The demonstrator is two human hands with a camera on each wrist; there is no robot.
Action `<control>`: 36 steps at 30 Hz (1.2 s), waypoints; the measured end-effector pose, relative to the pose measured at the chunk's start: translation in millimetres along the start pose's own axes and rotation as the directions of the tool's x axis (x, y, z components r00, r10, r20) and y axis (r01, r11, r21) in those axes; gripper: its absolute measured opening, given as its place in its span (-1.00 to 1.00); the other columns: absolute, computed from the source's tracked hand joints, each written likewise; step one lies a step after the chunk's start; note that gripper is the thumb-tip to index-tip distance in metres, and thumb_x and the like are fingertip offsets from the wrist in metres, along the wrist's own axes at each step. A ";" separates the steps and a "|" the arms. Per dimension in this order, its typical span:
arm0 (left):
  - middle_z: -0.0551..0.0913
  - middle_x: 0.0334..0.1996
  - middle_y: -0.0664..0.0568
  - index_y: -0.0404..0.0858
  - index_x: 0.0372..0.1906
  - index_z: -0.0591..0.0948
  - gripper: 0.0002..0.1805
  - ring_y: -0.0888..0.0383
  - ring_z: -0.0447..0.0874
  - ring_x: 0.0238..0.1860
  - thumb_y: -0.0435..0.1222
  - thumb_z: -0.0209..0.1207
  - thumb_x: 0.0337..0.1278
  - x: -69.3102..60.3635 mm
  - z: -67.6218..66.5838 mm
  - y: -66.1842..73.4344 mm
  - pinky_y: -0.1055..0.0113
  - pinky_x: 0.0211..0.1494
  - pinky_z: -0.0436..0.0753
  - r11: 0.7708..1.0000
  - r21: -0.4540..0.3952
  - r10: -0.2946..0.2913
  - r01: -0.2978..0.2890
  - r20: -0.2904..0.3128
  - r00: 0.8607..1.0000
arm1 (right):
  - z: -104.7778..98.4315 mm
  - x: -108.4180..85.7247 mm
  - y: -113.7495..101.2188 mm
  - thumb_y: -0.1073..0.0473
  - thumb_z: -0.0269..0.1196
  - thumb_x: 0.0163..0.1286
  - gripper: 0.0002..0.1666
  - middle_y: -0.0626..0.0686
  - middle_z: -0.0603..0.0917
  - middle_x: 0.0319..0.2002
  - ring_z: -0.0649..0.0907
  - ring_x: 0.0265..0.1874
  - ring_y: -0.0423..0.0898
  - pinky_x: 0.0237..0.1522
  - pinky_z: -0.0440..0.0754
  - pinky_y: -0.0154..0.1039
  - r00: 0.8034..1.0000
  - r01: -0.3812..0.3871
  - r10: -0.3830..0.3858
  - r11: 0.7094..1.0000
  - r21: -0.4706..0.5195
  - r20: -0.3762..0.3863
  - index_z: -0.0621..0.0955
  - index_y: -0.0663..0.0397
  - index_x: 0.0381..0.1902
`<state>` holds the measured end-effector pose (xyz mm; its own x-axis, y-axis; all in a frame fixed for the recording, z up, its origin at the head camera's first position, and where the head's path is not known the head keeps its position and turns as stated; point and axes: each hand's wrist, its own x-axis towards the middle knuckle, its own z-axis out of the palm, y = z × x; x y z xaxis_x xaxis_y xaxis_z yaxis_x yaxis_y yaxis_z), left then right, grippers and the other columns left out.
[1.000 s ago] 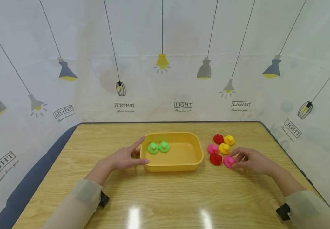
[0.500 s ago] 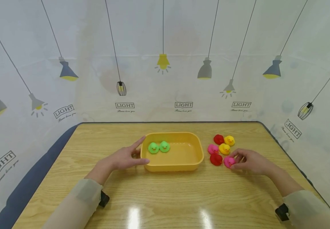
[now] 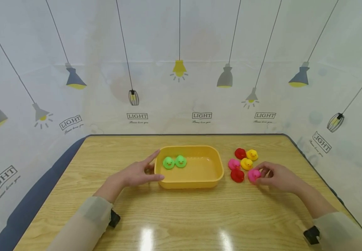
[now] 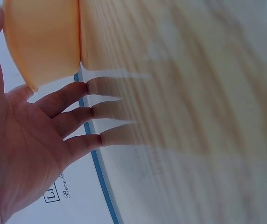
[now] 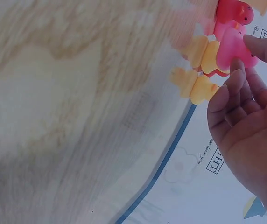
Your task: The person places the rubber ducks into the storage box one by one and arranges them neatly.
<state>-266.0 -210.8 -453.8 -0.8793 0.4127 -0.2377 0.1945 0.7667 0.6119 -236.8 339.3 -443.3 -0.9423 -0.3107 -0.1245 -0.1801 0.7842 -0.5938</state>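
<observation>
A yellow plastic basin (image 3: 190, 184) stands mid-table with two green rubber ducks (image 3: 181, 161) at its left end. My left hand (image 3: 138, 173) rests against that end, thumb along the near rim and index finger at the far corner. In the left wrist view the other fingers (image 4: 73, 113) are spread straight, tips on the table. My right hand (image 3: 276, 176) pinches a pink rubber duck (image 5: 234, 49) between thumb and fingers. Beside it lie two red ducks (image 3: 237, 175), two yellow ducks (image 3: 246, 164) and another pink duck (image 3: 233, 164).
The glossy wooden table (image 3: 184, 216) has a dark edge at the back and sides. Behind it hangs a pale curtain (image 3: 155, 42) printed with lamps. Each wrist wears a small black device (image 3: 114, 218) at the sleeve.
The pink duck in my right hand has shifted slightly right and up, away from the near red duck. My left hand and the basin have stayed in place.
</observation>
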 end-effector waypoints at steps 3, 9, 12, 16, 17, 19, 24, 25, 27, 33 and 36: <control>0.50 0.61 -0.16 0.43 0.80 -0.21 0.22 -0.37 0.31 0.67 0.51 0.26 0.25 -0.8 0.0 1.0 -0.45 0.68 0.23 1.000 -0.003 -0.004 0.004 0.000 1.000 | -1.3 -0.6 0.0 0.05 0.51 0.45 -0.54 0.00 0.68 -0.17 0.56 -0.31 -0.11 -0.37 0.58 -0.31 0.999 0.016 -0.017 1.000 -0.005 -0.034 0.68 0.09 0.20; 0.51 0.60 -0.16 0.44 0.80 -0.21 0.22 -0.36 0.33 0.67 0.50 0.26 0.26 -1.5 -0.3 1.9 -0.44 0.68 0.25 1.000 -0.002 -0.004 0.004 -0.001 1.000 | -3.7 1.2 -8.1 0.04 0.48 0.50 -0.56 -0.01 0.69 -0.15 0.54 -0.35 -0.16 -0.40 0.55 -0.32 0.993 0.056 -0.056 0.998 -0.008 -0.107 0.70 0.05 0.23; 0.51 0.60 -0.17 0.43 0.80 -0.21 0.22 -0.36 0.33 0.67 0.50 0.26 0.26 -1.2 -0.4 1.9 -0.44 0.68 0.25 1.000 -0.002 -0.006 0.006 -0.002 1.000 | -5.2 3.0 -16.5 0.01 0.47 0.51 -0.57 -0.01 0.70 -0.15 0.54 -0.39 -0.18 -0.43 0.53 -0.31 0.987 0.087 -0.088 0.996 -0.016 -0.134 0.71 0.05 0.23; 0.51 0.60 -0.18 0.43 0.80 -0.21 0.22 -0.35 0.33 0.67 0.50 0.26 0.25 -0.6 -0.4 1.6 -0.43 0.69 0.25 1.000 0.000 -0.006 0.006 0.000 1.000 | -4.8 7.5 -28.2 -0.01 0.48 0.51 -0.56 -0.01 0.71 -0.15 0.54 -0.38 -0.18 -0.42 0.51 -0.31 0.981 0.113 -0.117 0.993 -0.031 -0.155 0.72 0.03 0.23; 0.51 0.60 -0.18 0.44 0.80 -0.21 0.22 -0.35 0.33 0.67 0.50 0.27 0.25 -0.4 -0.4 1.5 -0.43 0.69 0.25 1.000 0.000 -0.006 0.006 0.000 1.000 | -4.2 9.1 -31.3 -0.01 0.48 0.51 -0.56 -0.02 0.71 -0.16 0.54 -0.38 -0.18 -0.42 0.51 -0.32 0.981 0.112 -0.115 0.993 -0.029 -0.158 0.73 0.02 0.22; 0.51 0.59 -0.17 0.44 0.80 -0.21 0.22 -0.35 0.33 0.67 0.50 0.26 0.25 -0.2 -0.2 1.4 -0.43 0.69 0.25 1.000 0.002 -0.005 0.005 0.002 1.000 | -2.3 13.1 -36.9 -0.02 0.49 0.50 -0.56 -0.01 0.71 -0.16 0.55 -0.38 -0.17 -0.41 0.51 -0.32 0.979 0.115 -0.117 0.993 -0.025 -0.165 0.73 0.00 0.22; 0.51 0.60 -0.17 0.44 0.80 -0.21 0.22 -0.35 0.32 0.67 0.50 0.26 0.25 0.1 -0.2 1.3 -0.43 0.69 0.24 1.000 0.004 -0.003 0.003 0.003 1.000 | 2.4 24.6 -51.7 -0.03 0.51 0.48 -0.54 -0.01 0.70 -0.13 0.55 -0.35 -0.14 -0.40 0.51 -0.33 0.978 0.126 -0.124 0.992 0.003 -0.166 0.73 0.00 0.23; 0.51 0.60 -0.17 0.44 0.80 -0.21 0.22 -0.35 0.32 0.67 0.50 0.26 0.25 0.1 -0.2 1.3 -0.43 0.69 0.24 1.000 0.004 -0.003 0.003 0.003 1.000 | 3.4 27.3 -54.7 -0.03 0.51 0.48 -0.53 -0.01 0.70 -0.13 0.54 -0.34 -0.14 -0.40 0.51 -0.33 0.978 0.131 -0.128 0.991 0.007 -0.164 0.73 0.01 0.24; 0.51 0.60 -0.16 0.42 0.80 -0.21 0.22 -0.35 0.33 0.67 0.50 0.26 0.26 0.1 -0.1 1.2 -0.43 0.69 0.24 1.000 0.007 0.002 -0.002 0.001 1.000 | 5.4 33.0 -61.3 -0.02 0.51 0.48 -0.53 -0.01 0.72 -0.12 0.54 -0.33 -0.12 -0.39 0.51 -0.32 0.978 0.142 -0.138 0.990 0.017 -0.159 0.73 0.02 0.24; 0.51 0.59 -0.16 0.36 0.82 -0.20 0.23 -0.36 0.32 0.67 0.50 0.25 0.27 0.2 0.2 0.5 -0.42 0.69 0.25 1.000 0.015 0.013 -0.013 -0.006 1.000 | 13.5 52.4 -81.6 -0.05 0.51 0.47 -0.51 -0.02 0.71 -0.17 0.53 -0.30 -0.09 -0.33 0.48 -0.32 0.973 0.170 -0.163 0.985 0.030 -0.161 0.74 0.04 0.23; 0.51 0.60 -0.16 0.37 0.82 -0.20 0.23 -0.36 0.31 0.67 0.50 0.25 0.26 0.3 0.2 0.1 -0.42 0.69 0.24 1.000 0.013 0.014 -0.014 -0.005 1.000 | 20.4 64.0 -91.0 -0.01 0.53 0.46 -0.54 -0.01 0.68 -0.19 0.52 -0.31 -0.09 -0.33 0.47 -0.32 0.967 0.198 -0.187 0.979 0.050 -0.171 0.76 0.05 0.20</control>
<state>-266.1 -210.6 -454.0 -0.8787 0.4209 -0.2252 0.2123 0.7671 0.6053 -275.0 237.1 -413.4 -0.9263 -0.3549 0.1267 -0.3486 0.6791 -0.6460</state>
